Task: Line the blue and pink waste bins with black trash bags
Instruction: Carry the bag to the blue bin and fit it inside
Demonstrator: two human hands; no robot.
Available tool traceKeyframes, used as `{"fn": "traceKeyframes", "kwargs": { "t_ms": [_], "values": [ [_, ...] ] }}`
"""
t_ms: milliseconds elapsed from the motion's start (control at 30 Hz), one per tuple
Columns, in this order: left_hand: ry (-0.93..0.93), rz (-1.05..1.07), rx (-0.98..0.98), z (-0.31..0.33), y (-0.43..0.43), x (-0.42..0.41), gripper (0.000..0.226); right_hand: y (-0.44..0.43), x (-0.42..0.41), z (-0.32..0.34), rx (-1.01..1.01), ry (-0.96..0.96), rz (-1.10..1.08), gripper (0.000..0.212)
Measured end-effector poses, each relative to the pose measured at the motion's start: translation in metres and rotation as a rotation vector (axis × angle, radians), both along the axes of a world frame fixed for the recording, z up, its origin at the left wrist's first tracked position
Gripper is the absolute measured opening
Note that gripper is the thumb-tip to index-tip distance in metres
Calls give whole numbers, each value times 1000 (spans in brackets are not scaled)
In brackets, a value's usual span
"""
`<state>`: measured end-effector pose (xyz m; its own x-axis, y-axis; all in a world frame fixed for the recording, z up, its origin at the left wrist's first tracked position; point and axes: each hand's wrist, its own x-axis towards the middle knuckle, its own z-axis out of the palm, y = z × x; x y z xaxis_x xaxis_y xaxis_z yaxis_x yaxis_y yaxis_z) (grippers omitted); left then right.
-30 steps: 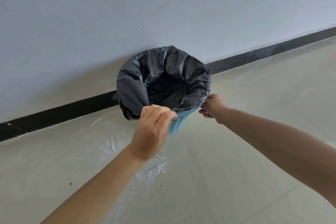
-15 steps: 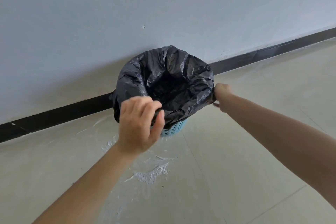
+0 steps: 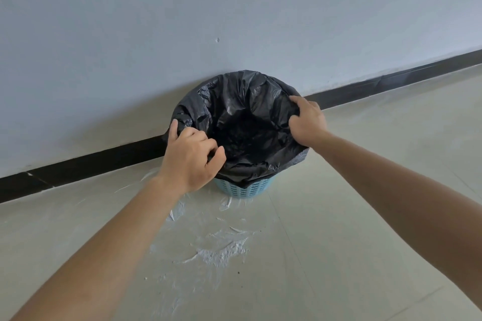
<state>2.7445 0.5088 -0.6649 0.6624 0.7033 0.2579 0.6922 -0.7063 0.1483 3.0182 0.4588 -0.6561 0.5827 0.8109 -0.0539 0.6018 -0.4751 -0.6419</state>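
Observation:
A blue perforated waste bin (image 3: 243, 188) stands on the floor against the wall. A black trash bag (image 3: 242, 112) fills its mouth and is folded over the rim, covering most of the outside; only the bin's lower front shows. My left hand (image 3: 191, 156) rests on the bag at the near-left rim, fingers curled into the plastic. On the right rim my right hand (image 3: 307, 120) lies over the bag, fingers bent and pressing the film. No pink bin is in view.
A pale grey wall (image 3: 234, 21) with a black skirting board (image 3: 91, 164) runs behind the bin. The light tiled floor (image 3: 365, 216) has white dried smears (image 3: 221, 253) in front of the bin.
Both hands moved from the bin's lower front edge up onto the rim, left to the left side, right to the right. The bag now hangs lower over the bin.

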Motion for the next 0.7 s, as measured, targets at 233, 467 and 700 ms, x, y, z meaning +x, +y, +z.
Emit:
{"fn": "traceKeyframes", "kwargs": {
  "t_ms": [233,467,700],
  "values": [
    [65,-30,-74,10,-1,-1,57,-5,-3,10,-244,-129,121,63],
    [4,-8,-52,9,-7,-8,67,-32,-23,23,92,-419,252,54],
    [62,7,46,30,1,-19,69,-37,-36,39,141,-551,308,58]
  ]
}}
